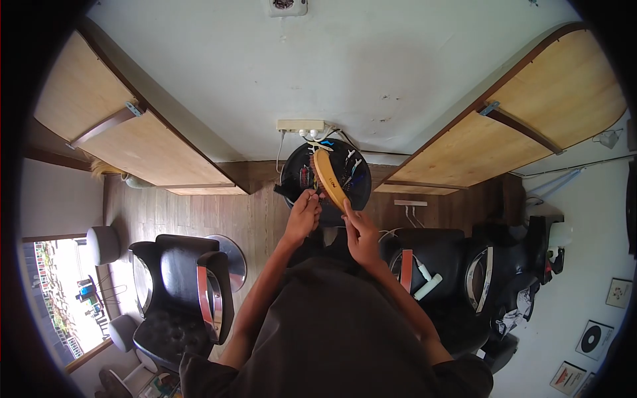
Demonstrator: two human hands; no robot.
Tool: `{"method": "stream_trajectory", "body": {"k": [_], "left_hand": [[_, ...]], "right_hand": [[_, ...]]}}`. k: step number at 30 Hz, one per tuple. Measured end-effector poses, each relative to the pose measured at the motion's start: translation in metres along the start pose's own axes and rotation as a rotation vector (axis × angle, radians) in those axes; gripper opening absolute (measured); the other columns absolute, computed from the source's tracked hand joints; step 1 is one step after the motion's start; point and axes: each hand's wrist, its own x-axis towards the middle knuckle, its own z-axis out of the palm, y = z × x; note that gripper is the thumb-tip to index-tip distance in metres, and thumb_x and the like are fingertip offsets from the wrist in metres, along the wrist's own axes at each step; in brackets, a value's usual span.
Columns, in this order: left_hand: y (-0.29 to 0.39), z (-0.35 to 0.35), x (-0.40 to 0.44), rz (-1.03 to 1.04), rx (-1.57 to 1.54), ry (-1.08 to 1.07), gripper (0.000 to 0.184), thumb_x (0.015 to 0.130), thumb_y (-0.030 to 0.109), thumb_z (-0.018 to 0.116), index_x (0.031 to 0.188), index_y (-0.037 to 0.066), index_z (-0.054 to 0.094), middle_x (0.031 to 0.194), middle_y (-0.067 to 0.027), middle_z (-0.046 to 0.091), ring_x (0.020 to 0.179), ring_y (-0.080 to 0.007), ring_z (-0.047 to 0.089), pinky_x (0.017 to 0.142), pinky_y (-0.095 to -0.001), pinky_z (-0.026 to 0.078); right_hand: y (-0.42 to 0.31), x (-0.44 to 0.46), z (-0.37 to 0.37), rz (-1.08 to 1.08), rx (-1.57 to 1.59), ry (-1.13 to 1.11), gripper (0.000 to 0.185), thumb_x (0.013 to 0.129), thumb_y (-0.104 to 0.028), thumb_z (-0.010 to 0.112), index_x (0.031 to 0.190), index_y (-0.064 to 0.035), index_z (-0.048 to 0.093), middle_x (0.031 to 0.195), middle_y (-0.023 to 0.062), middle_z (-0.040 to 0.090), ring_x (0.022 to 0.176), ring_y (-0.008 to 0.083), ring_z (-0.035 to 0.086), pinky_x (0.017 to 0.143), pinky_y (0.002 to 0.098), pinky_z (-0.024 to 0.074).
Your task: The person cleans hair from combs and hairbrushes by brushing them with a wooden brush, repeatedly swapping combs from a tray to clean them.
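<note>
A curved yellow wooden brush [327, 174] with dark lettering on its back is held over a round black tray. My right hand [361, 233] is closed around its lower handle end, and the bristles face left. Close to the bristles, my left hand [305, 215] has its fingers pinched together; whatever they hold is too small to make out. Beneath the brush, the black tray [363, 194] holds several clips and small tools, among them white-tipped clips [352, 156] on its right side. Part of the tray is hidden by my hands and the brush.
Beyond the tray, a power strip [300, 125] with plugs and cords is on the wall. Wooden panels [174, 142] flank both sides. A black salon chair [182, 292] stands left; another [441, 249] stands right, with a pale green hair dryer [428, 286] on it.
</note>
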Motion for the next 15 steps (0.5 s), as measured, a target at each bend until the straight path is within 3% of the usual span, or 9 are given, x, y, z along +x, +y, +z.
{"method": "stream_trajectory", "body": {"k": [2,4,15], "left_hand": [[0.0,-0.002,-0.002,0.0,0.047,-0.06,0.019,0.115,0.025,0.044,0.107,0.012,0.057,0.073,0.0073,0.043,0.052,-0.0009,0.033,0.044,-0.0206,0.027],[-0.003,0.001,-0.004,0.019,0.058,-0.062,0.02,0.115,0.026,0.044,0.108,0.012,0.057,0.072,0.0072,0.043,0.052,-0.0009,0.033,0.044,-0.0205,0.027],[-0.017,0.001,-0.009,0.141,0.204,-0.04,0.021,0.113,0.02,0.048,0.107,0.005,0.06,0.068,0.0046,0.047,0.056,-0.0025,0.041,0.049,-0.0234,0.032]], "right_hand": [[0.0,0.001,0.0,0.079,0.036,-0.042,0.056,0.1,0.004,0.063,0.153,-0.0118,0.056,0.097,0.0146,0.066,0.08,0.0255,0.067,0.071,0.0334,0.0523],[0.005,0.009,0.004,-0.058,0.038,0.072,0.056,0.099,0.004,0.063,0.153,-0.0119,0.056,0.094,0.0137,0.065,0.078,0.0231,0.066,0.068,0.0324,0.0507],[0.016,0.028,0.005,-0.065,-0.088,0.108,0.062,0.096,0.007,0.064,0.154,-0.0138,0.055,0.101,0.0171,0.064,0.08,0.0294,0.066,0.07,0.0367,0.0527]]}}
